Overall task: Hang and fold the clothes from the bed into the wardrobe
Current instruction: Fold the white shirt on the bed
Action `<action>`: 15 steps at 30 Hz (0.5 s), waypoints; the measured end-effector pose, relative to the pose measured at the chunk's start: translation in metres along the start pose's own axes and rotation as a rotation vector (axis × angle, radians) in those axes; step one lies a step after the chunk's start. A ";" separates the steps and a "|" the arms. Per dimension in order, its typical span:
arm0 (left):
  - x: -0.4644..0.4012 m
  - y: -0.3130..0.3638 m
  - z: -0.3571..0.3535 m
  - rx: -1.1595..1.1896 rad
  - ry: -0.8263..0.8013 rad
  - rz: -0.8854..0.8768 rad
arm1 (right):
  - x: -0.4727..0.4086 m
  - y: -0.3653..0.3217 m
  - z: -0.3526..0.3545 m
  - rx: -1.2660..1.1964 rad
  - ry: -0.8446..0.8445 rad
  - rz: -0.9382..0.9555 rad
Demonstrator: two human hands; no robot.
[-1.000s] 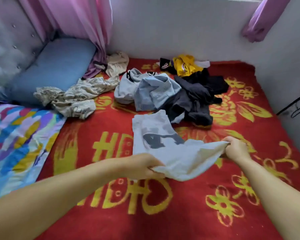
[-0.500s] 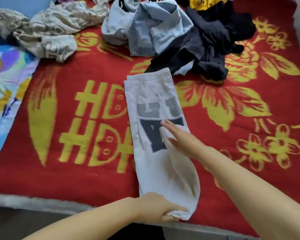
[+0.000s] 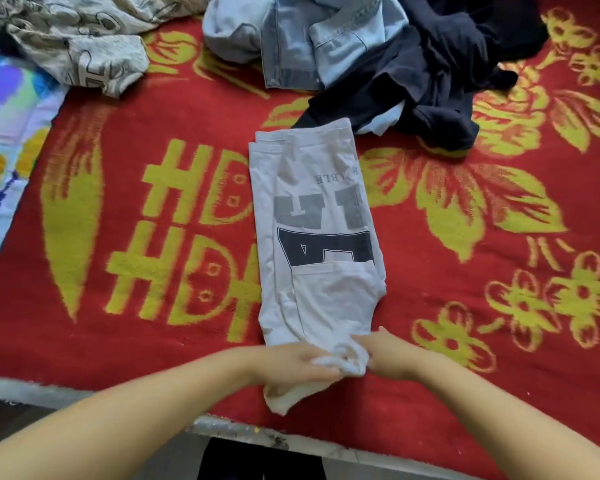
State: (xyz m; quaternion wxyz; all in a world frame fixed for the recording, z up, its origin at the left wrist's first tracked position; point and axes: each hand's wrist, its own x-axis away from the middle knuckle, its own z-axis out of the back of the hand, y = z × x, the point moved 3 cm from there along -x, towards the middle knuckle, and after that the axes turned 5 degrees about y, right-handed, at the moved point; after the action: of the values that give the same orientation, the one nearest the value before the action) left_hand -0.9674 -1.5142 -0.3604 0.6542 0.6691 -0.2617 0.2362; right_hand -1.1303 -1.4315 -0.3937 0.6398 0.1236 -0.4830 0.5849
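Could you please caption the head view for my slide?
Both hands, left hand and right hand, gather the near end of a folded white printed T-shirt.

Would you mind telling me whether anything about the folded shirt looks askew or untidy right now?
Yes. The white printed T-shirt lies in a long strip on the red and yellow blanket, but its near end is bunched where the left hand and right hand grip it, and a loose flap hangs toward the bed edge.

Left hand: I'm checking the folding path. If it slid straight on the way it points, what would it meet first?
The left hand points rightward along the near end of the white T-shirt; it would likely meet the right hand first, gripping the same bunched end.
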 end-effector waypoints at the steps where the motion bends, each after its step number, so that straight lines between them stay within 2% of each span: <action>1: -0.004 0.003 0.019 0.065 0.043 0.039 | -0.006 0.003 0.016 -0.129 0.038 -0.054; 3: -0.018 0.007 0.066 0.176 0.134 0.066 | -0.020 0.014 0.045 -0.284 0.124 -0.119; 5: -0.036 0.012 0.122 0.128 0.331 0.047 | -0.038 0.023 0.071 -0.427 0.279 -0.182; 8: -0.062 0.005 0.195 -0.271 0.791 0.142 | -0.065 0.038 0.094 -0.537 0.699 -0.320; 10: -0.070 -0.009 0.200 -0.566 0.928 0.254 | -0.068 0.034 0.091 -0.405 0.891 -0.344; 11: -0.073 -0.016 0.187 -0.706 0.964 0.233 | -0.068 0.025 0.084 -0.262 0.909 -0.271; 13: -0.075 -0.029 0.137 -0.951 0.959 0.039 | -0.066 0.007 0.054 0.061 0.796 -0.035; 15: -0.069 -0.048 0.073 -1.126 0.767 -0.118 | -0.061 0.002 0.017 0.362 0.585 0.094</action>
State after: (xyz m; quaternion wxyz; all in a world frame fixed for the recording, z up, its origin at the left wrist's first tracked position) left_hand -0.9895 -1.5844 -0.4446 0.9608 0.1088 -0.0574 0.2484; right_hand -1.1303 -1.4813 -0.4324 0.6913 0.0397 -0.1727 0.7005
